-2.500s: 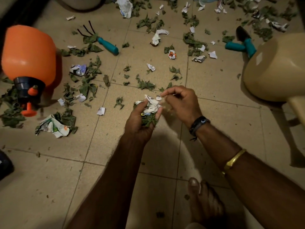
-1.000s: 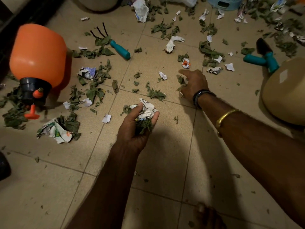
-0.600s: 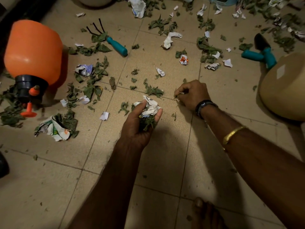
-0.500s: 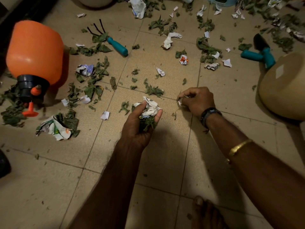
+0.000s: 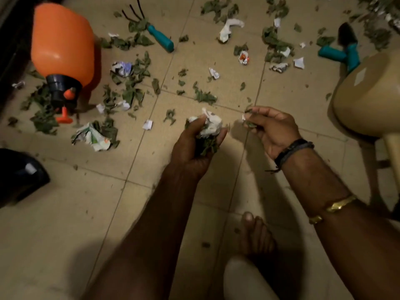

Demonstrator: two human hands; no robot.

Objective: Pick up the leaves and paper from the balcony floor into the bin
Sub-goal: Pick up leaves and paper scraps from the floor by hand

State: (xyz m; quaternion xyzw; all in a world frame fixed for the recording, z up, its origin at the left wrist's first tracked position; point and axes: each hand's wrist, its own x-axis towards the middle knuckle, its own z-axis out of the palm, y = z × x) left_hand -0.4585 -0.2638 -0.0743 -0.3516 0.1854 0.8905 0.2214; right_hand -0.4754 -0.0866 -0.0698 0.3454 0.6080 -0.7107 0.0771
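Observation:
My left hand (image 5: 195,146) grips a bunch of crumpled white paper and green leaves (image 5: 208,128) above the tiled floor. Just to its right, my right hand (image 5: 271,128) pinches a few small leaf and paper scraps (image 5: 247,118) between thumb and fingertips. Green leaves (image 5: 204,96) and torn paper bits (image 5: 147,124) lie scattered over the floor ahead. A larger crumpled printed paper (image 5: 93,137) lies at the left among leaves. No bin is clearly in view.
An orange sprayer bottle (image 5: 61,50) lies on its side at the left. A teal-handled hand rake (image 5: 151,32) and teal-handled trowels (image 5: 342,51) lie further ahead. A beige stool (image 5: 370,98) stands at the right. A dark object (image 5: 19,174) sits at the left edge. My bare foot (image 5: 256,237) is below.
My right hand pinched scraps off the floor further ahead, then drew back towards my left hand and lifted. The left hand kept its bunch. The view tilted down slightly.

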